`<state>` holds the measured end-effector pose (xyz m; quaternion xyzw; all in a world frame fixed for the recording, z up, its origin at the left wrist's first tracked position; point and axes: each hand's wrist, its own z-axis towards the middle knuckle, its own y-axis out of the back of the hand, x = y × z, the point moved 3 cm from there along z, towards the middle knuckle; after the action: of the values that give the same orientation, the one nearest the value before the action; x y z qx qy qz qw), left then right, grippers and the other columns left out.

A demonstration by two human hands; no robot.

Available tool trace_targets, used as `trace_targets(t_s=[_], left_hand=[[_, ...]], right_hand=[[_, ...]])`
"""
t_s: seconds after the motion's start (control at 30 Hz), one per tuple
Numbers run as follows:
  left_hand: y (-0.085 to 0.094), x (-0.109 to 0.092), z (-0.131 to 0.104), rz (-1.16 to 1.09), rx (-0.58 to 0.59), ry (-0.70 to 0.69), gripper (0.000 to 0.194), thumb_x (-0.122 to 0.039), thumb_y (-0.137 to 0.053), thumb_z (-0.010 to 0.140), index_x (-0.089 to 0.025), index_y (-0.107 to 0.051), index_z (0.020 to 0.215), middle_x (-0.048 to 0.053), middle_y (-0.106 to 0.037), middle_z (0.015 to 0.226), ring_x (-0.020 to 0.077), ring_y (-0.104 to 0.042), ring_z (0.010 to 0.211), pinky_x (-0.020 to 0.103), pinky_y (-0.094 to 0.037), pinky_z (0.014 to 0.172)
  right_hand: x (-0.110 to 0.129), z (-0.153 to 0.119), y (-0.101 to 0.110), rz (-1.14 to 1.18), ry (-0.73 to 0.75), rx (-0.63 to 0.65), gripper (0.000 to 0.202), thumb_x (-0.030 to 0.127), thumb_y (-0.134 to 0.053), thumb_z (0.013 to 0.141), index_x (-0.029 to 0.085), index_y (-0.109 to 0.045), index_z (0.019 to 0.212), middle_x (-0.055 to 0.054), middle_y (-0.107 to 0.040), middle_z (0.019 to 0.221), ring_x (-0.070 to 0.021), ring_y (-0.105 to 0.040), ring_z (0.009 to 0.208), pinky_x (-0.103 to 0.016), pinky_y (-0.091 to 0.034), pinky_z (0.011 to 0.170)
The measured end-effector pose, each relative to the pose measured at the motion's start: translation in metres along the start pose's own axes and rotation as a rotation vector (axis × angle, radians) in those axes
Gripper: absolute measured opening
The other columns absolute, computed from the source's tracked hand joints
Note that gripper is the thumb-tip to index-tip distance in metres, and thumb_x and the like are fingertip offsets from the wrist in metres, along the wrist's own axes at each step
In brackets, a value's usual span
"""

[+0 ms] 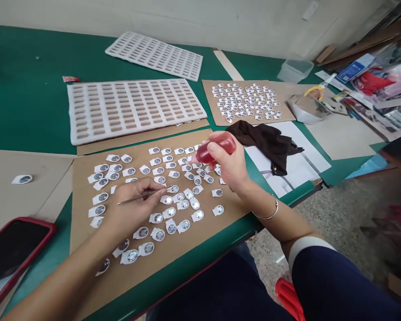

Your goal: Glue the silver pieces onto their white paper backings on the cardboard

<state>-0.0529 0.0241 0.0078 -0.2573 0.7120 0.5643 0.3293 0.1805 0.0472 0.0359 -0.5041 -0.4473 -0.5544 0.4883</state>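
Observation:
My left hand pinches a thin metal needle-like tool, its tip close to one of the small round silver discs. My right hand is wrapped round a small squeeze bottle of red liquid, tilted with its nozzle down to the left over the discs. Several such discs on torn white paper backings lie spread over a brown cardboard sheet under both hands. Some discs are hidden by my left hand and forearm.
White slotted trays lie behind the cardboard. A second cardboard sheet with discs sits back right, near a dark cloth. A phone rests at the left, and a container with yellow-handled scissors stands to the right.

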Motion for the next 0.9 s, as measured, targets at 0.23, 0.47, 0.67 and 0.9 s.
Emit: trace_targets(t_s=[0.23, 0.47, 0.67, 0.9], left_hand=[[-0.003, 0.004, 0.003, 0.025, 0.072, 0.035, 0.024, -0.044, -0.065, 0.075, -0.021, -0.069, 0.077, 0.002, -0.072, 0.076, 0.0184, -0.064, 0.067, 0.027, -0.048, 0.056], [-0.007, 0.007, 0.002, 0.054, 0.076, -0.001, 0.023, -0.042, -0.063, 0.078, -0.02, -0.068, 0.079, 0.001, -0.072, 0.078, 0.0174, -0.064, 0.067, 0.026, -0.047, 0.055], [-0.009, 0.007, 0.002, 0.009, 0.067, -0.063, 0.02, -0.04, -0.062, 0.079, -0.021, -0.069, 0.078, 0.0, -0.072, 0.076, 0.0162, -0.063, 0.066, 0.025, -0.049, 0.057], [-0.01, 0.007, 0.002, 0.009, 0.073, -0.067, 0.019, -0.038, -0.061, 0.081, -0.021, -0.069, 0.079, 0.001, -0.072, 0.076, 0.0168, -0.064, 0.068, 0.025, -0.048, 0.057]], right_hand=[[-0.022, -0.014, -0.01, -0.049, 0.026, 0.013, 0.037, 0.051, -0.074, 0.069, 0.021, -0.058, 0.084, -0.002, -0.065, 0.082, -0.0172, -0.065, 0.073, -0.033, -0.055, 0.065], [-0.032, -0.023, -0.019, -0.19, 0.12, 0.115, 0.032, 0.043, -0.077, 0.068, 0.023, -0.058, 0.085, -0.002, -0.068, 0.084, -0.018, -0.065, 0.077, -0.037, -0.055, 0.078], [-0.035, -0.023, -0.02, -0.239, 0.142, 0.101, 0.028, 0.041, -0.076, 0.068, 0.023, -0.06, 0.083, 0.0, -0.067, 0.078, -0.0166, -0.062, 0.071, -0.036, -0.054, 0.075], [-0.037, -0.024, -0.022, -0.28, 0.139, 0.113, 0.028, 0.042, -0.076, 0.069, 0.023, -0.061, 0.083, 0.0, -0.067, 0.08, -0.0169, -0.062, 0.073, -0.036, -0.052, 0.077]])
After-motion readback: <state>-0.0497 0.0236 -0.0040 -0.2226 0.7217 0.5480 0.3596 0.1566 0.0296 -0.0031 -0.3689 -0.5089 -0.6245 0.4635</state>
